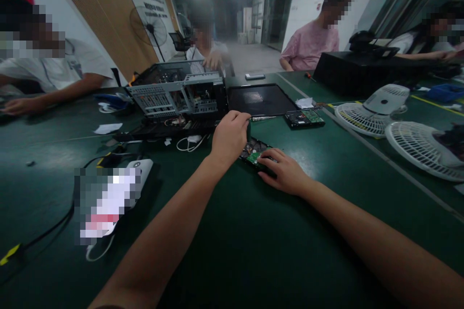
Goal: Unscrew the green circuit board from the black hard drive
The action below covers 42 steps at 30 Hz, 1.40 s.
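Note:
In the head view, a small opened black device with a green circuit board lies on the green table. My right hand grips its near right edge, with fingers on top and thumb at the side. My left hand is closed above the far left end of the device. A dark piece shows beside its fingertips, but most of what it holds is hidden. Behind my left hand stands an opened computer case with its metal frame bared. A flat black panel lies beyond my hands.
Another drive-like unit with a circuit board sits to the right, near two white fan parts. On the left are a white power strip with a partly blurred top and a black cable. Several people sit around the table.

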{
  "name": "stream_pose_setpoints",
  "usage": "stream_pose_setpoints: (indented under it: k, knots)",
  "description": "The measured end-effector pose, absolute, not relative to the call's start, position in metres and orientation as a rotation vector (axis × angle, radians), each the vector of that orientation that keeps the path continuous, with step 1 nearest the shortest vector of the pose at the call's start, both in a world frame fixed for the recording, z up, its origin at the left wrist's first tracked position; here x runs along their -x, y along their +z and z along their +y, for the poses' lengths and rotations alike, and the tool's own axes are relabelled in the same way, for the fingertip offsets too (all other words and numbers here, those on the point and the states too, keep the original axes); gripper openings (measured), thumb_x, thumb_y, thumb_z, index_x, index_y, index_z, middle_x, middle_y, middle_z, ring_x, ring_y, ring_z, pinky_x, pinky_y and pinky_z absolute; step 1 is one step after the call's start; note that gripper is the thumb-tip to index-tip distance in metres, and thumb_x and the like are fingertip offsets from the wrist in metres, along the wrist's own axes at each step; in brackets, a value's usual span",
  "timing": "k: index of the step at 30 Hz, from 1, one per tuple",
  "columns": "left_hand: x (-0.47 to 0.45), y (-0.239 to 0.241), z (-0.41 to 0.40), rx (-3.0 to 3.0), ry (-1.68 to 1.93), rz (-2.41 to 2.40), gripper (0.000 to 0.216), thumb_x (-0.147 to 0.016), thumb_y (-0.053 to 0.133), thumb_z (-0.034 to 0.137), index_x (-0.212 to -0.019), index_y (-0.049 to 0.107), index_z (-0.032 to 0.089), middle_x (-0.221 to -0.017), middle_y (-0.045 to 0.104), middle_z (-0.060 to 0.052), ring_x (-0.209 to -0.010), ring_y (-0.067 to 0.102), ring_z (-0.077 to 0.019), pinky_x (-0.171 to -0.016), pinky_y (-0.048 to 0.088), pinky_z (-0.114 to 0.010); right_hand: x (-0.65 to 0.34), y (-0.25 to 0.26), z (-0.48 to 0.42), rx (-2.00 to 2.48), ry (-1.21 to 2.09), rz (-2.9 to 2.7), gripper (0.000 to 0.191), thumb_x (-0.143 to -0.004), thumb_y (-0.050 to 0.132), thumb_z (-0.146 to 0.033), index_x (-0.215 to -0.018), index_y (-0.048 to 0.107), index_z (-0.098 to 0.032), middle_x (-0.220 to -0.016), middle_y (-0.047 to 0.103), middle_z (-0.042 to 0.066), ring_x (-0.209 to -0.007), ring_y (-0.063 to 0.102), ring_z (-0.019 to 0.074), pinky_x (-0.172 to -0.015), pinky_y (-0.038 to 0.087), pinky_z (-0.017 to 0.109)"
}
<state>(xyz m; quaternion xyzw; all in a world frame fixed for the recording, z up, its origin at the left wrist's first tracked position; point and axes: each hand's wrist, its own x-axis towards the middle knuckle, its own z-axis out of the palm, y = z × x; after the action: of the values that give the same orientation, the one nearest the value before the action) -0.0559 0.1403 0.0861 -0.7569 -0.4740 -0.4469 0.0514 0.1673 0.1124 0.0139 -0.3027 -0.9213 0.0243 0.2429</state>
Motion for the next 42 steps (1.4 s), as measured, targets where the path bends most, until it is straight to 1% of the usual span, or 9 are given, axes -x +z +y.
stream_pose_setpoints:
  k: [8,13,17,20,28,33,36,39,42]
  knots:
    - [0.0553,0.086,0.1398,2.288,-1.391,-1.437,0.023,-0.096,0.054,0.013,-0.109,0.071,0.021,-0.11,0.069,-0.009,-0.097,0.066,-0.0225,-0.089,0.056,-0.038,-0.1667,0.0128,0.1121,0.832,0.053,-2.516,0.035,-0.096,0.06,-0.034,-0.129,0.063,-0.023,-0.125,0.061,0.014,-0.115,0.059,0.0303,-0.098,0.055,0.053]
    - [0.0549,0.0879,0.1398,2.346,-1.39,-1.417,0.016,-0.093,0.058,0.013,-0.104,0.069,0.018,-0.106,0.073,-0.008,-0.098,0.068,-0.022,-0.092,0.055,-0.038,-0.1666,0.0131,0.1127,0.83,0.042,-2.528,0.034,-0.097,0.059,-0.035,-0.127,0.063,-0.02,-0.125,0.061,0.015,-0.115,0.059,0.0301,-0.098,0.055,0.052]
    - [0.0527,0.0852,0.1404,2.346,-1.467,-1.419,0.009,-0.094,0.062,0.018,-0.101,0.067,0.018,-0.1,0.073,-0.006,-0.091,0.069,-0.0195,-0.086,0.056,-0.035,-0.1664,0.0136,0.1129,0.828,0.038,-2.538,0.034,-0.097,0.059,-0.035,-0.126,0.063,-0.019,-0.125,0.061,0.015,-0.115,0.059,0.0301,-0.099,0.054,0.052]
    - [0.0518,0.0825,0.1411,2.308,-1.499,-1.422,0.007,-0.094,0.065,0.024,-0.099,0.065,0.019,-0.1,0.072,-0.006,-0.092,0.068,-0.0195,-0.084,0.057,-0.034,-0.1663,0.0139,0.1129,0.825,0.052,-2.53,0.033,-0.097,0.059,-0.034,-0.125,0.064,-0.019,-0.125,0.061,0.015,-0.115,0.059,0.03,-0.1,0.054,0.053]
    - [0.0533,0.0835,0.1414,2.204,-1.568,-1.478,0.026,-0.086,0.079,0.033,-0.092,0.057,0.02,-0.096,0.069,-0.005,-0.09,0.067,-0.0194,-0.079,0.056,-0.032,-0.1669,0.0144,0.113,0.819,0.032,-2.534,0.034,-0.096,0.06,-0.035,-0.126,0.064,-0.019,-0.123,0.062,0.016,-0.114,0.06,0.031,-0.097,0.055,0.054]
    - [0.0529,0.0839,0.1422,2.184,-1.593,-1.492,0.017,-0.09,0.068,0.02,-0.085,0.052,0.022,-0.096,0.07,-0.004,-0.089,0.068,-0.0181,-0.077,0.055,-0.031,-0.1674,0.0148,0.1133,0.819,0.025,-2.546,0.033,-0.097,0.059,-0.036,-0.126,0.064,-0.02,-0.125,0.061,0.015,-0.116,0.059,0.0309,-0.098,0.056,0.053]
    - [0.052,0.0829,0.1432,2.19,-1.588,-1.487,0.011,-0.09,0.062,0.014,-0.087,0.053,0.021,-0.093,0.07,-0.005,-0.088,0.068,-0.0182,-0.078,0.054,-0.032,-0.1673,0.0146,0.1133,0.829,0.031,-2.546,0.034,-0.097,0.058,-0.036,-0.127,0.063,-0.02,-0.126,0.061,0.015,-0.117,0.059,0.0308,-0.099,0.055,0.053]
    - [0.0513,0.0831,0.142,2.225,-1.567,-1.45,0.008,-0.092,0.059,0.014,-0.089,0.056,0.021,-0.094,0.069,-0.005,-0.089,0.067,-0.0181,-0.081,0.054,-0.032,-0.167,0.0145,0.1128,0.833,0.037,-2.546,0.034,-0.097,0.059,-0.036,-0.126,0.063,-0.018,-0.125,0.061,0.016,-0.116,0.059,0.0305,-0.1,0.055,0.053]
    - [0.0506,0.0853,0.1384,2.25,-1.539,-1.416,0.008,-0.093,0.064,0.02,-0.088,0.058,0.021,-0.096,0.068,-0.004,-0.092,0.065,-0.0185,-0.081,0.053,-0.032,-0.1668,0.0147,0.1124,0.833,0.03,-2.554,0.034,-0.098,0.058,-0.036,-0.126,0.063,-0.018,-0.125,0.061,0.016,-0.116,0.059,0.0303,-0.099,0.054,0.052]
